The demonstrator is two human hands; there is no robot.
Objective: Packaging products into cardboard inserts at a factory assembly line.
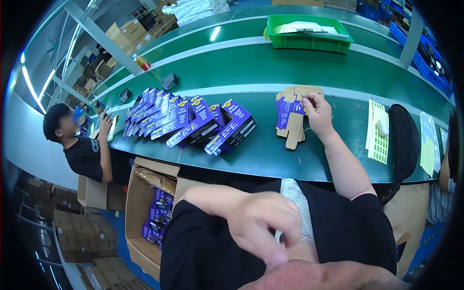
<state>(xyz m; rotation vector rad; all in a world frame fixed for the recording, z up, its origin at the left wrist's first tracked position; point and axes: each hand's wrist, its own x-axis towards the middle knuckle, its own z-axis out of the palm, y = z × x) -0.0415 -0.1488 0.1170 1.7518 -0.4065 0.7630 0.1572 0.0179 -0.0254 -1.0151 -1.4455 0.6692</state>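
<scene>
On the green bench lies a stack of flat, unfolded purple-and-brown cartons (291,113). My right hand (316,108) rests at the stack's upper right edge, thumb and forefinger pinched on a carton there. My left hand (263,220) is raised in front of my upper body, away from the bench. Its fingers are curled inward, partly blurred, and no object shows in them. Left of the stack, several folded purple boxes (232,126) with window-like openings lean on one another in a slanting row.
A green bin (309,41) with printed sheets stands farther back. To the right are label sheets (377,140), a white mouse-shaped object (383,127) and a black bag (405,140). An open carton (137,241) holds purple boxes below left. Another person (79,150) works at left.
</scene>
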